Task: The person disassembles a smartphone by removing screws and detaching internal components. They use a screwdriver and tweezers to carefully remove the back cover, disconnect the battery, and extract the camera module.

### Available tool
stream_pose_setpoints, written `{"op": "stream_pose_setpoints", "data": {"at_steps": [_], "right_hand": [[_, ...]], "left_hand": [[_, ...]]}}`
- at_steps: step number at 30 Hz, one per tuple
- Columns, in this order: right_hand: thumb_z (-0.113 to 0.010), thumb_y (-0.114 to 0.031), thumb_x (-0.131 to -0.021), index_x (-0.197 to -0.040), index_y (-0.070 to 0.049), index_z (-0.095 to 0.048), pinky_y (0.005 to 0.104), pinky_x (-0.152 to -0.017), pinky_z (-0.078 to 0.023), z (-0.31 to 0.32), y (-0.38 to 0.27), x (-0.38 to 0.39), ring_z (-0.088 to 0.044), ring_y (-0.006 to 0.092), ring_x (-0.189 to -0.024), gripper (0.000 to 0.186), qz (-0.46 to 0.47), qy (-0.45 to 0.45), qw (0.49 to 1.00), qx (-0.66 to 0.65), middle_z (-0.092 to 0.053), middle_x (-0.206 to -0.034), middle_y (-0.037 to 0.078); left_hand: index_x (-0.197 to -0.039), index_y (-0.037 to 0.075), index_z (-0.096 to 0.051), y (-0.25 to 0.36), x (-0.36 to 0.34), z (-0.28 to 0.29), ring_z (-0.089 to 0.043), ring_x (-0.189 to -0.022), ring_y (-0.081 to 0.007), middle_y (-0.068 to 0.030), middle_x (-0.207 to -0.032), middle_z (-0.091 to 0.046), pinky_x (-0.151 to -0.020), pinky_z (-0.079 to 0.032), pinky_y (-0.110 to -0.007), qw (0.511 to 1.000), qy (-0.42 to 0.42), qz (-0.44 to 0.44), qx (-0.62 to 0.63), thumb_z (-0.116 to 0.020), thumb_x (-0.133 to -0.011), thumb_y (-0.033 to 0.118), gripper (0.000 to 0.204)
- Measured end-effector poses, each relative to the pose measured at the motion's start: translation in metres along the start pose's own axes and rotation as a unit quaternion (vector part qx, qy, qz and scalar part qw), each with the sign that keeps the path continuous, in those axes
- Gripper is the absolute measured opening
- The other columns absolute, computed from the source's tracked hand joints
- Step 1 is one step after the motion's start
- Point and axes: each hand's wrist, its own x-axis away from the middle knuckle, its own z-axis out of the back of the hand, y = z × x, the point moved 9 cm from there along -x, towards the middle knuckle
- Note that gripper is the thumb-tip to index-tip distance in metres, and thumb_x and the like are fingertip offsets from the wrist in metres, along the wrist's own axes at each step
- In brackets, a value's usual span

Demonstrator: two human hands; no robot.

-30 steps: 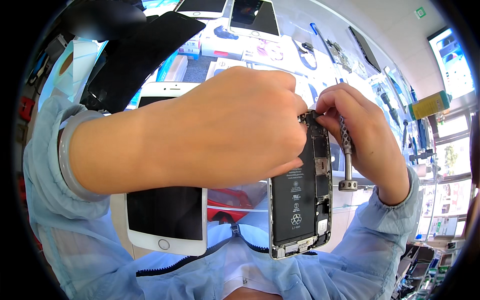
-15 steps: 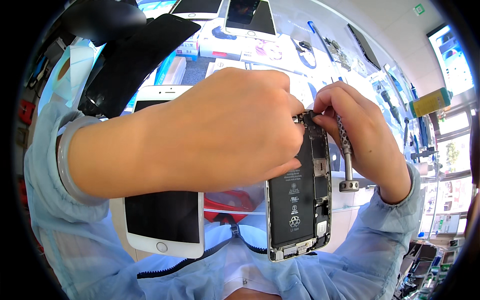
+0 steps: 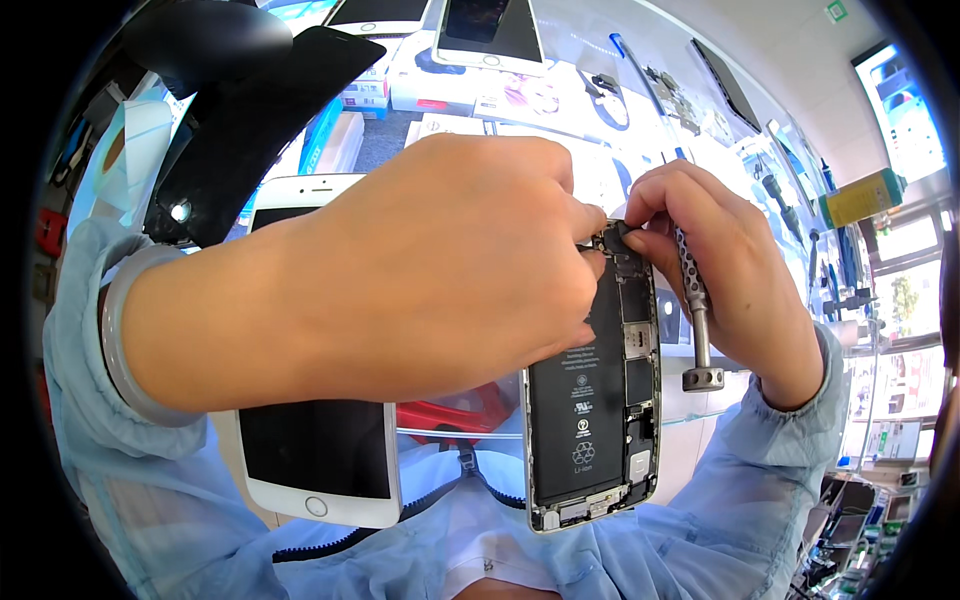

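An opened phone (image 3: 577, 420) with its black battery and inner boards bare stands lengthwise before me, its top end between my two hands. My left hand (image 3: 470, 270) reaches across from the left with curled fingers, its fingertips at the phone's top left; what they pinch is hidden. At the top right corner, the thumb and bent forefinger of my right hand (image 3: 725, 240) press together. A metal screwdriver (image 3: 698, 310) with a perforated grip is tucked in that same hand, its round knob hanging down. Under my left forearm lies a white phone (image 3: 320, 450) with a dark screen.
A long black panel (image 3: 260, 130) leans at the far left, by a paper roll (image 3: 125, 150). Under the glass top are several boxes (image 3: 530, 105). Another white phone (image 3: 490, 35) lies at the back. A blue pen (image 3: 640, 75) and a yellow-green bottle (image 3: 860, 200) are right.
The view has shifted slightly, so the phones sit a little further left and lower. My left hand has drawn back slightly left; my right hand keeps its pinch at the corner.
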Motion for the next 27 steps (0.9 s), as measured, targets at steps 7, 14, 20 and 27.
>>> {"op": "stream_pose_setpoints", "data": {"at_steps": [7,14,20,27], "right_hand": [[-0.062,0.005,-0.079,-0.087,0.001,-0.052,0.0313,-0.061,-0.042,0.003,-0.006,0.001,-0.052,0.0269,-0.069,0.013,0.01,0.009,1.0,-0.028,-0.054,-0.081,0.012],[-0.063,0.003,-0.079,-0.084,0.001,-0.053,0.0281,-0.058,-0.041,0.014,-0.006,0.001,-0.051,0.0205,-0.063,0.012,0.004,0.042,0.999,0.019,-0.053,-0.073,0.009],[-0.069,-0.001,-0.077,-0.085,0.0,-0.055,0.0264,-0.057,-0.042,0.027,0.0,0.001,-0.054,0.017,-0.063,0.016,0.006,0.072,0.997,0.022,-0.057,-0.076,0.007],[-0.071,-0.005,-0.076,-0.09,0.0,-0.058,0.0291,-0.059,-0.045,0.011,0.001,0.0,-0.056,0.0209,-0.066,0.019,0.019,0.039,0.999,0.019,-0.059,-0.081,0.009]], "left_hand": [[-0.097,0.001,-0.066,0.0,-0.001,0.001,-0.058,-0.089,-0.0251,-0.0116,-0.105,-0.063,-0.072,-0.05,-0.033,1.0,-0.006,0.012,-0.006,-0.076,-0.066,0.022,0.039],[-0.098,0.0,-0.066,0.005,-0.001,0.003,-0.058,-0.089,-0.0253,-0.0126,-0.104,-0.064,-0.073,-0.05,-0.034,1.0,-0.003,0.001,-0.028,-0.076,-0.067,0.021,0.039],[-0.097,0.0,-0.066,0.004,-0.001,0.003,-0.058,-0.09,-0.0254,-0.013,-0.105,-0.063,-0.073,-0.05,-0.034,1.0,0.001,0.004,-0.027,-0.076,-0.067,0.021,0.039],[-0.096,0.0,-0.066,0.004,0.0,0.002,-0.058,-0.09,-0.025,-0.013,-0.105,-0.063,-0.072,-0.051,-0.034,1.0,0.008,0.004,-0.019,-0.077,-0.066,0.021,0.038]]}}
